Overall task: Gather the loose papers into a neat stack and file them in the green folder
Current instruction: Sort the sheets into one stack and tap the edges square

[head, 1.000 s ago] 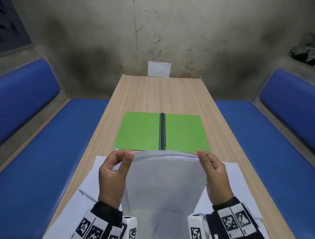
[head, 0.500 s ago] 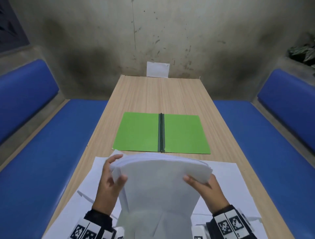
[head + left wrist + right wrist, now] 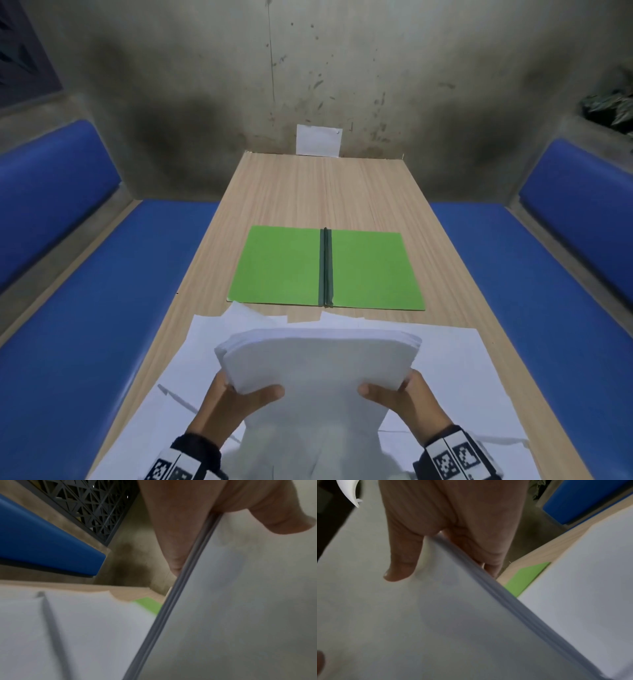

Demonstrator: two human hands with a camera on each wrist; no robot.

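Note:
A thick stack of white papers (image 3: 318, 363) is held up over the near end of the table, its top edge curling away from me. My left hand (image 3: 236, 401) grips its left side, thumb on the near face and fingers behind (image 3: 171, 534). My right hand (image 3: 400, 397) grips the right side the same way (image 3: 399, 555). More loose white sheets (image 3: 455, 370) lie spread on the table beneath. The green folder (image 3: 281, 270) lies open and flat just beyond them, dark spine in its middle; slivers of the green folder (image 3: 149, 605) (image 3: 522, 577) show past the stack's edges.
The long wooden table (image 3: 325, 192) runs away to a stained wall, where a small white card (image 3: 318, 139) stands. Blue padded benches (image 3: 96, 308) (image 3: 534, 291) flank both sides. A plant (image 3: 609, 102) sits on the ledge at upper right.
Both hands slid down from the stack's top corners to lower on its sides, and the stack dropped lower in front of me, uncovering the folder's near edge.

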